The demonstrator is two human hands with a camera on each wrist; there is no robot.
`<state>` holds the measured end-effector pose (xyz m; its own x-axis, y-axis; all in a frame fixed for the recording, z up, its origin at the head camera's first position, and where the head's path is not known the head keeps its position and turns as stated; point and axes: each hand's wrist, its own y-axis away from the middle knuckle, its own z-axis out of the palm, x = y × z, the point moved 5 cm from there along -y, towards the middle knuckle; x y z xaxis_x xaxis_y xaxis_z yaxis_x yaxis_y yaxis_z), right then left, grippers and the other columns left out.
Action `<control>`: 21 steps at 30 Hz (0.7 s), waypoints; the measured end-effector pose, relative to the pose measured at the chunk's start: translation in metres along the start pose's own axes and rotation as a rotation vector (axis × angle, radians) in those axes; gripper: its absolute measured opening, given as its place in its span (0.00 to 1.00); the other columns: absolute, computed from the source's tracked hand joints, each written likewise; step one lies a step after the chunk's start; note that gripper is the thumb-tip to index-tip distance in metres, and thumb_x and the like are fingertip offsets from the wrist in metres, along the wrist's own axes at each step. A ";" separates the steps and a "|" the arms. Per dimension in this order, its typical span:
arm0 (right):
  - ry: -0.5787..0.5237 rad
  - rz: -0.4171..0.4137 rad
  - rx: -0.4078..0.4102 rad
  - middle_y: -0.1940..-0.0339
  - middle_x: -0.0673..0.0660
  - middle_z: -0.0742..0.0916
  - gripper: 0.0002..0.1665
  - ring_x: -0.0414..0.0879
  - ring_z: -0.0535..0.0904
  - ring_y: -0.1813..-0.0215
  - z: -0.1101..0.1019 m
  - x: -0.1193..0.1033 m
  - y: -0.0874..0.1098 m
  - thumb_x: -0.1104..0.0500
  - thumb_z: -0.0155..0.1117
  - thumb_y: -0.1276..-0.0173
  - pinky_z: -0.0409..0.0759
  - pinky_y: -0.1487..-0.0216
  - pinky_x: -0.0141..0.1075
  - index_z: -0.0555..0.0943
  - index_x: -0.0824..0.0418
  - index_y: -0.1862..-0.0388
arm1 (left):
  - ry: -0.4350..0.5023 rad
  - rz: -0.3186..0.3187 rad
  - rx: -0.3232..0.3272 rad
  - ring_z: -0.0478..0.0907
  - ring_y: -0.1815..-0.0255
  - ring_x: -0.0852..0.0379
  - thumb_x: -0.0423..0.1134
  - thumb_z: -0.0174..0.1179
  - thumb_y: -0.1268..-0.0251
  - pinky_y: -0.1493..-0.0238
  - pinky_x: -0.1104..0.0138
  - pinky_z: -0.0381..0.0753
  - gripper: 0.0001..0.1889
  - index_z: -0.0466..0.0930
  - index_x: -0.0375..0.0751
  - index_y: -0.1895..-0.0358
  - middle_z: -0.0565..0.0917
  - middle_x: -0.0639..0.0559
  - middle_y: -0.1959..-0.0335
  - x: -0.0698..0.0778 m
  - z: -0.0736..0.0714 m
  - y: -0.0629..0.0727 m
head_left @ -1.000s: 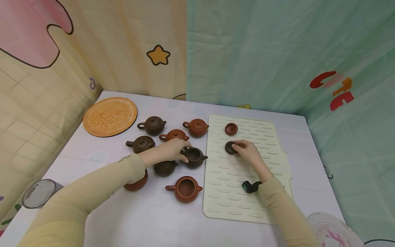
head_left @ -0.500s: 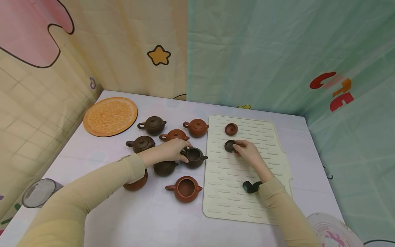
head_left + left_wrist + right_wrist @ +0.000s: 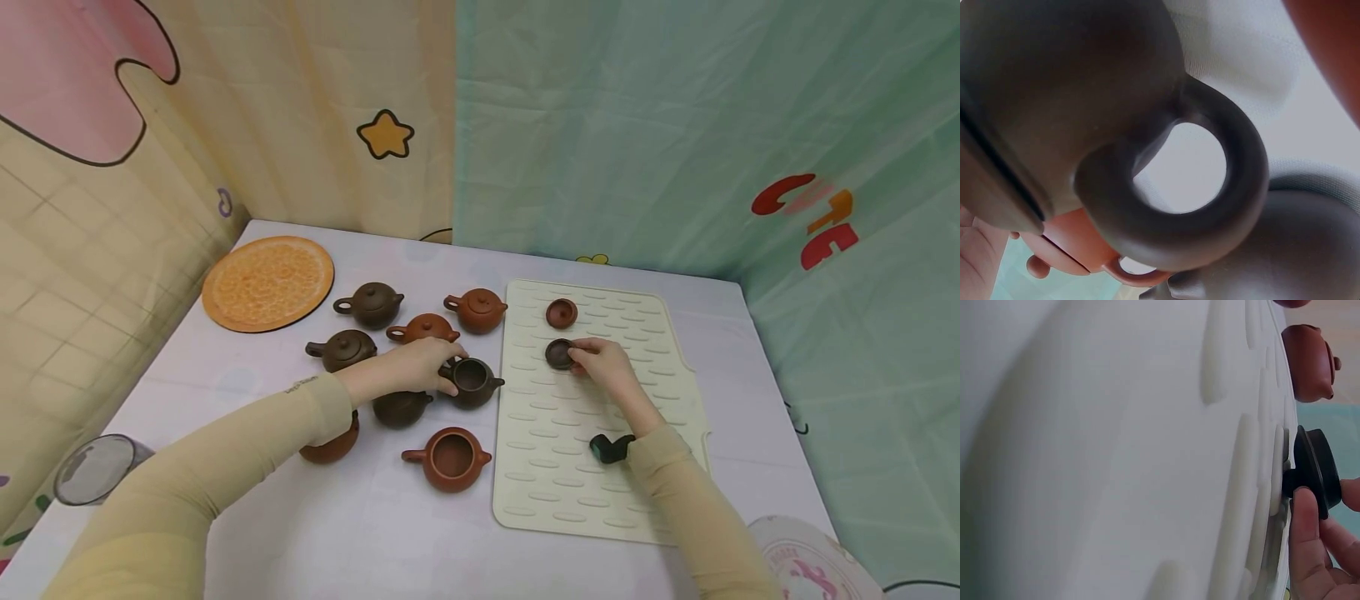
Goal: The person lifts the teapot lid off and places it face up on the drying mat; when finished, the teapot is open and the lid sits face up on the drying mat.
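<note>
My left hand (image 3: pixel 423 365) grips the handle side of a lidless dark brown teapot (image 3: pixel 474 390), thumb and fingers spread around it. Its spout points right, close to the pale mat's edge. On the mat, my right hand (image 3: pixel 603 367) pinches a small dark teapot lid (image 3: pixel 1317 465) between thumb and fingers. The lid is upside down, its knob facing the mat. Behind it lies an upturned red-brown lid (image 3: pixel 562 314). A lidless red-brown teapot (image 3: pixel 453 475) stands nearer the front. The left wrist view is mostly filled by another dark teapot (image 3: pixel 1079 81) with a round handle.
Several lidded teapots, among them a reddish one (image 3: pixel 482 310) and a dark one (image 3: pixel 372 303), stand around my left arm. An orange round mat (image 3: pixel 266 283) is at the back left, a glass (image 3: pixel 97 471) at the left edge. The ribbed pale mat (image 3: pixel 547 492) covers the right side.
My right hand has tilted the dark lid and shifted it very slightly back and left on the mat. The left hand has stayed on its teapot.
</note>
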<state>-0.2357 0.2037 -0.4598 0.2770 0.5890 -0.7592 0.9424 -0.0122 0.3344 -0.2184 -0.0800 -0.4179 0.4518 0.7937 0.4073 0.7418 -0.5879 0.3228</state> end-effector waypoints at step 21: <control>0.036 -0.055 -0.094 0.42 0.68 0.83 0.27 0.54 0.86 0.49 0.003 0.003 0.001 0.54 0.60 0.28 0.82 0.46 0.43 0.74 0.64 0.33 | 0.011 -0.004 -0.003 0.76 0.36 0.47 0.46 0.70 0.40 0.37 0.53 0.75 0.31 0.74 0.39 0.35 0.80 0.43 0.39 -0.002 0.002 -0.001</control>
<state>-0.2329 0.2028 -0.4634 0.2170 0.6154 -0.7578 0.9337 0.0957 0.3451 -0.2194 -0.0804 -0.4211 0.4433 0.7941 0.4158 0.7420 -0.5853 0.3268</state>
